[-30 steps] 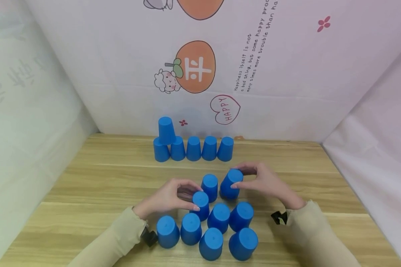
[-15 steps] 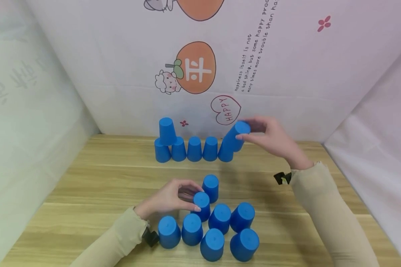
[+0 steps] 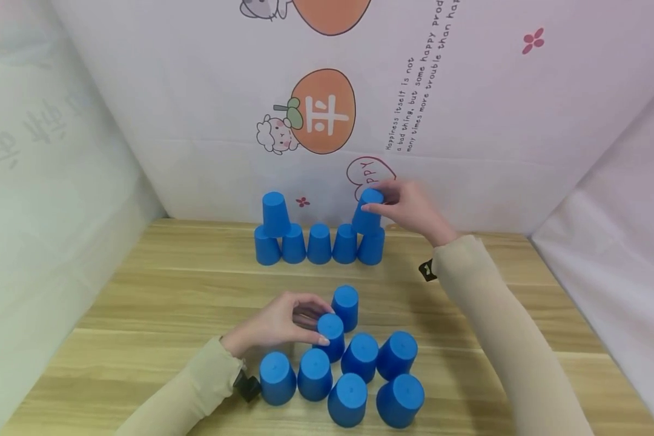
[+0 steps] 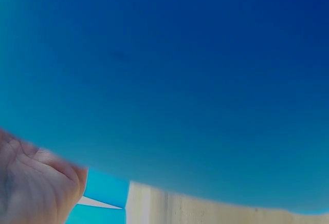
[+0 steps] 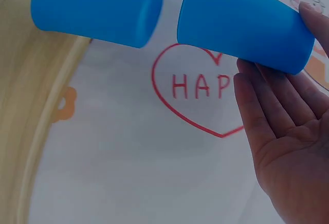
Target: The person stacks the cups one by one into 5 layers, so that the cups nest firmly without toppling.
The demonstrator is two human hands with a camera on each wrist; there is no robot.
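My right hand (image 3: 414, 209) grips an upside-down blue cup (image 3: 367, 215) between thumb and fingers, at the right end of the back row. That cup overlaps the tops of the two rightmost row cups in the head view; in the right wrist view, the held cup (image 5: 244, 26) has its mouth close to a row cup (image 5: 95, 11). Nearer the front, my left hand (image 3: 283, 324) has thumb and fingers around another upside-down blue cup (image 3: 331, 339) standing among others. A blue cup wall (image 4: 164, 80) fills most of the left wrist view, hiding the fingertips.
Several upside-down blue cups form the back row (image 3: 319, 245), with one cup (image 3: 275, 215) stacked on its left end. More cups (image 3: 347, 399) stand loosely grouped at the front of the wooden table (image 3: 158, 303). A printed white sheet (image 3: 212, 121) hangs behind.
My right hand has lifted a cup from the front group and carried it back, then left, over the right end of the row. My left hand stays on its cup.
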